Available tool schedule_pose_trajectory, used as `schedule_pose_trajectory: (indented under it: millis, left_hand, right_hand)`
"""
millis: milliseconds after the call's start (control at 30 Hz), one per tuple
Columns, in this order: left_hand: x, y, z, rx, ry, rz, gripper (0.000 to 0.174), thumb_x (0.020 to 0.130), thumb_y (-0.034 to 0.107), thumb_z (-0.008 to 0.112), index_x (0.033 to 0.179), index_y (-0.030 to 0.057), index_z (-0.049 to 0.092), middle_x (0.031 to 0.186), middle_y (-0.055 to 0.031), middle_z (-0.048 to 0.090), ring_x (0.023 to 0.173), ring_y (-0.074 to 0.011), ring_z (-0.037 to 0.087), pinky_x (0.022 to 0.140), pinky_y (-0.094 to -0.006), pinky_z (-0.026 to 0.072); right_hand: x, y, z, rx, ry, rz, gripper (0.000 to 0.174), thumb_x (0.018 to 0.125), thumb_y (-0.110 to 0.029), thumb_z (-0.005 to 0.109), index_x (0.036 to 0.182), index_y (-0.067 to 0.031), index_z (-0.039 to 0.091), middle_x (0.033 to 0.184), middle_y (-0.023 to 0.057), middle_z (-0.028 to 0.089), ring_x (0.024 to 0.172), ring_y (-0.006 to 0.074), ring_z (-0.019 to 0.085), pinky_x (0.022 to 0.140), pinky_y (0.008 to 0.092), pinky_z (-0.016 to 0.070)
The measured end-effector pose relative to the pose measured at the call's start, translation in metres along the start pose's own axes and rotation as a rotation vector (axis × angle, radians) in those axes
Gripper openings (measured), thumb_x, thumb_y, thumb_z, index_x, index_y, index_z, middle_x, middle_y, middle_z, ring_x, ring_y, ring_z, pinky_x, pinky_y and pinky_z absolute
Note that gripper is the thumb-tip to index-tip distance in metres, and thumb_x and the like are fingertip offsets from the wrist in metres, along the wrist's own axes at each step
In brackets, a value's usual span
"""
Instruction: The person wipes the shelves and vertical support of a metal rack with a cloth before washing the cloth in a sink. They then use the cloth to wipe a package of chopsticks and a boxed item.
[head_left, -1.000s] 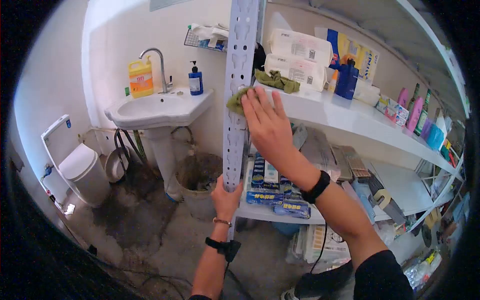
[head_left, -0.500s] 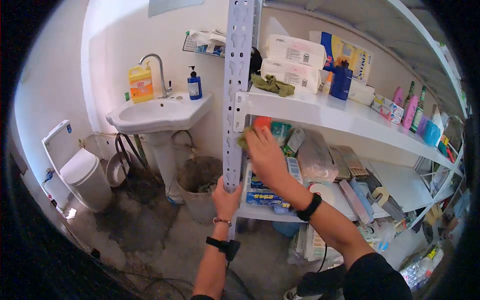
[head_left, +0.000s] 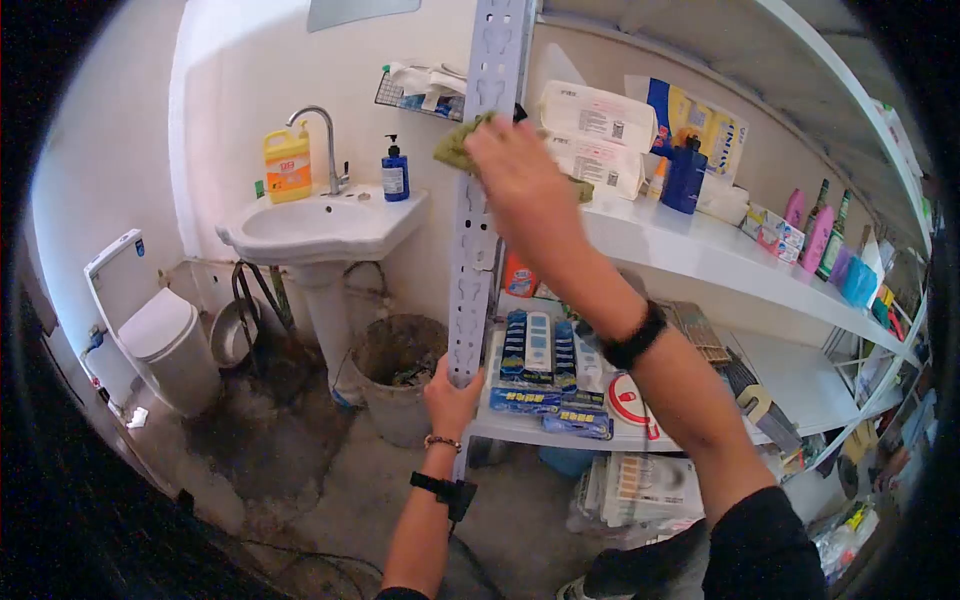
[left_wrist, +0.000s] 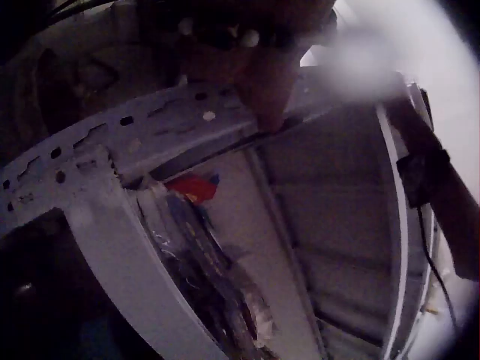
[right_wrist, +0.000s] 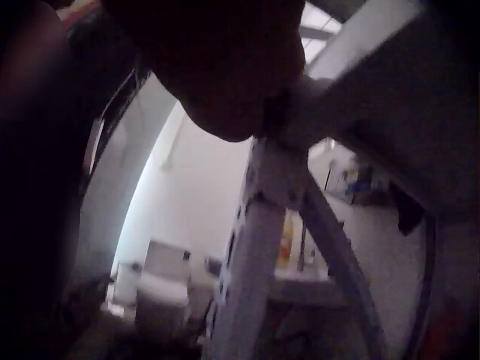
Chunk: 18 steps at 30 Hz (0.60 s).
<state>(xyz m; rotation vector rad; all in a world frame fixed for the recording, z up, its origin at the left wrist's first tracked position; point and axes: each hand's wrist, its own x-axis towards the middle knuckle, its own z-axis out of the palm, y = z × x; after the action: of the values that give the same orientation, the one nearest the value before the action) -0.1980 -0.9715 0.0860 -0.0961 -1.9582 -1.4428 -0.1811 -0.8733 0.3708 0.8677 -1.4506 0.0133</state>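
Observation:
A perforated metal post [head_left: 467,290] of a white shelf rack stands upright in the head view. The left hand [head_left: 452,398] grips this post low down, thumb and fingers on either side of it. Higher up, the right hand [head_left: 525,185] holds a green cloth [head_left: 460,146] against the post, above the level of the upper shelf [head_left: 660,232]; the hand is a little blurred. A second green cloth [head_left: 582,188] lies on that shelf, mostly hidden behind the right hand. The left wrist view shows the post [left_wrist: 139,135] darkly, with part of the left hand [left_wrist: 266,86] on it.
Tissue packs [head_left: 598,112], a blue bottle [head_left: 684,176] and pink bottles stand on the upper shelf. Blue packages [head_left: 540,345] lie on the lower one. Left of the post are a sink [head_left: 325,225], a bucket [head_left: 400,350] and a toilet [head_left: 165,330]. Cables run over the floor.
The right hand with its cloth first went down the post below the upper shelf, then up to above its starting height. The left hand has stayed on the post.

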Motion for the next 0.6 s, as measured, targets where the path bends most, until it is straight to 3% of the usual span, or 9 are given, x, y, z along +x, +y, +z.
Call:
schedule_pose_trajectory:
  millis: [67, 100, 167, 300, 333, 433, 500, 567, 600]
  left_hand:
    - [0.0, 0.002, 0.0, -0.033, -0.032, -0.081, 0.048, 0.068, 0.023, 0.075, 0.109, 0.005, 0.058, 0.089, -0.0169, 0.067, 0.08, -0.0296, 0.066, 0.069, -0.0372, 0.0512]
    - [0.0, -0.001, -0.001, -0.031, -0.034, -0.079, 0.048, 0.068, 0.023, 0.075, 0.109, 0.005, 0.058, 0.089, -0.0169, 0.067, 0.08, -0.0296, 0.066, 0.069, -0.0372, 0.0512]
    - [0.001, -0.004, 0.002, -0.046, -0.004, -0.042, 0.05, 0.067, 0.023, 0.076, 0.109, 0.0051, 0.058, 0.089, -0.017, 0.067, 0.081, -0.0298, 0.066, 0.07, -0.0376, 0.0509]
    - [-0.001, -0.009, 0.006, -0.044, 0.008, -0.036, 0.051, 0.066, 0.022, 0.076, 0.11, 0.0052, 0.057, 0.089, -0.0169, 0.067, 0.082, -0.0298, 0.066, 0.071, -0.0377, 0.0506]
    - [0.001, -0.014, 0.008, -0.068, -0.012, -0.054, 0.051, 0.066, 0.022, 0.076, 0.11, 0.0051, 0.057, 0.089, -0.0169, 0.067, 0.081, -0.03, 0.066, 0.071, -0.0378, 0.0506]
    - [0.001, -0.005, 0.003, -0.071, -0.007, -0.051, 0.051, 0.066, 0.021, 0.077, 0.11, 0.0049, 0.057, 0.088, -0.0172, 0.066, 0.081, -0.0306, 0.066, 0.07, -0.0378, 0.0507]
    - [0.001, -0.003, 0.002, -0.055, 0.008, -0.034, 0.051, 0.065, 0.021, 0.077, 0.11, 0.0048, 0.057, 0.088, -0.0174, 0.066, 0.081, -0.0309, 0.066, 0.07, -0.0379, 0.0508]
    - [0.0, -0.008, 0.004, -0.063, 0.009, -0.009, 0.051, 0.066, 0.022, 0.076, 0.11, 0.0048, 0.057, 0.088, -0.0176, 0.066, 0.08, -0.0312, 0.066, 0.07, -0.038, 0.0508]
    - [0.0, -0.008, 0.003, -0.062, 0.008, -0.009, 0.051, 0.066, 0.022, 0.076, 0.11, 0.0048, 0.057, 0.088, -0.0176, 0.066, 0.08, -0.0312, 0.066, 0.07, -0.038, 0.0508]
  right_hand:
    - [-0.021, 0.003, 0.037, -0.13, -0.224, -0.211, 0.036, 0.075, -0.007, 0.053, 0.109, 0.0025, 0.056, 0.119, 0.0175, 0.055, 0.117, 0.0294, 0.049, 0.104, 0.0433, 0.0336]
    - [-0.022, 0.008, 0.036, -0.132, -0.222, -0.207, 0.036, 0.075, -0.007, 0.053, 0.109, 0.0025, 0.056, 0.119, 0.0175, 0.055, 0.117, 0.0294, 0.049, 0.104, 0.0433, 0.0336]
    - [-0.015, 0.024, 0.025, -0.048, -0.315, -0.44, 0.035, 0.074, -0.005, 0.053, 0.109, 0.0046, 0.055, 0.119, 0.0202, 0.055, 0.119, 0.0292, 0.048, 0.104, 0.0422, 0.0349]
    - [-0.007, 0.02, 0.023, -0.18, -0.27, -0.237, 0.03, 0.074, -0.005, 0.054, 0.103, 0.0037, 0.057, 0.112, 0.0182, 0.058, 0.114, 0.0296, 0.052, 0.103, 0.0416, 0.036]
    - [-0.029, 0.015, 0.029, -0.147, -0.305, -0.375, 0.03, 0.074, -0.005, 0.054, 0.103, 0.0032, 0.057, 0.11, 0.0182, 0.059, 0.11, 0.031, 0.054, 0.103, 0.0416, 0.0362]
    - [0.002, 0.038, 0.008, 0.02, -0.342, -0.492, 0.029, 0.073, -0.005, 0.055, 0.101, 0.0047, 0.057, 0.108, 0.0202, 0.059, 0.11, 0.0326, 0.054, 0.103, 0.0419, 0.0367]
    - [0.008, 0.037, 0.013, -0.119, -0.282, -0.381, 0.03, 0.072, -0.005, 0.056, 0.101, 0.0046, 0.057, 0.108, 0.0197, 0.059, 0.109, 0.0336, 0.054, 0.102, 0.0421, 0.0378]
    - [-0.028, 0.019, 0.025, -0.147, -0.45, -0.494, 0.031, 0.071, -0.006, 0.056, 0.101, 0.0041, 0.057, 0.108, 0.018, 0.06, 0.109, 0.0335, 0.054, 0.102, 0.0416, 0.0377]
    - [-0.036, 0.007, 0.014, -0.13, -0.542, -0.731, 0.034, 0.071, -0.006, 0.057, 0.103, 0.0043, 0.056, 0.109, 0.0176, 0.059, 0.11, 0.0336, 0.053, 0.103, 0.0411, 0.0367]
